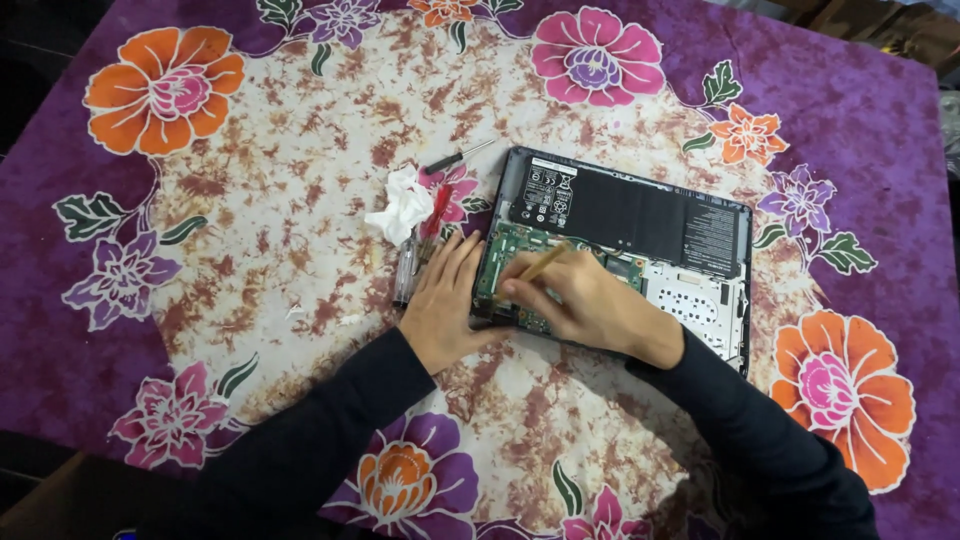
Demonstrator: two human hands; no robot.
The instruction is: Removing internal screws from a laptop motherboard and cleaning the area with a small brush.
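1 opened laptop point(640, 235), 3 screwdrivers approx point(458, 157), 1 crumpled tissue point(402, 205), 1 wooden-handled tool point(545, 263), 2 hands point(445, 305).

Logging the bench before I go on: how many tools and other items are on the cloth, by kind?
Screwdrivers: 3, a dark one, a red-handled one and a clear-handled one
Thin stick tool in the right hand: 1
Opened laptop: 1
Crumpled white tissue: 1
Total: 6

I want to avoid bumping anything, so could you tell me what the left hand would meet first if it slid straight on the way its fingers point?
Probably the opened laptop's black battery, just beyond the green circuit board that the left hand's fingertips already touch.
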